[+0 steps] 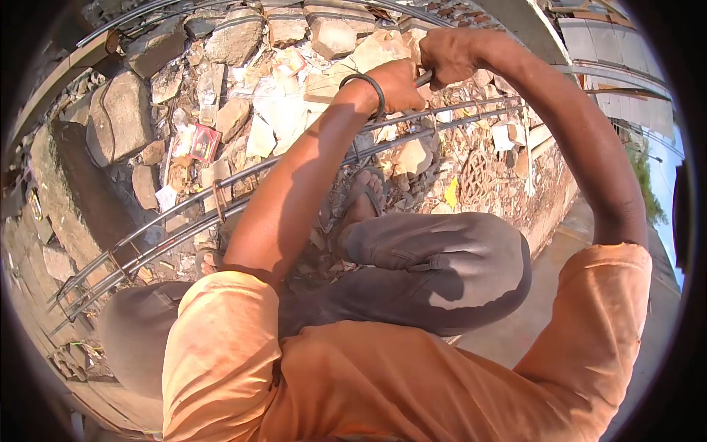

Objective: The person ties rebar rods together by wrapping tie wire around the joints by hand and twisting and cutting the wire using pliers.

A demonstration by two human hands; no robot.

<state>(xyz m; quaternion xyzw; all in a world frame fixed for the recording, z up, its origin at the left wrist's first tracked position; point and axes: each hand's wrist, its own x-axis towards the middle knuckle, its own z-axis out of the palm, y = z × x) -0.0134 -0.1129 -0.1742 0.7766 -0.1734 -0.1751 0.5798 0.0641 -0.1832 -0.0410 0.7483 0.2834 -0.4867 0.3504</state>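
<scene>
Right hand (447, 60): fingers curled round a dark rod (424, 79), whose exposed length lies at their seven o'clock. Left hand (400, 85): fingers closed on the same rod, exposed length at their two o'clock; fingertips hidden. Dark bangle (379, 94), one, on left wrist. Tied steel bars (254, 171), running beneath, six to eight o'clock. Yellow leaf (451, 192), six o'clock. Red packet (205, 142), eight o'clock. Concrete block (118, 118), nine o'clock.
</scene>
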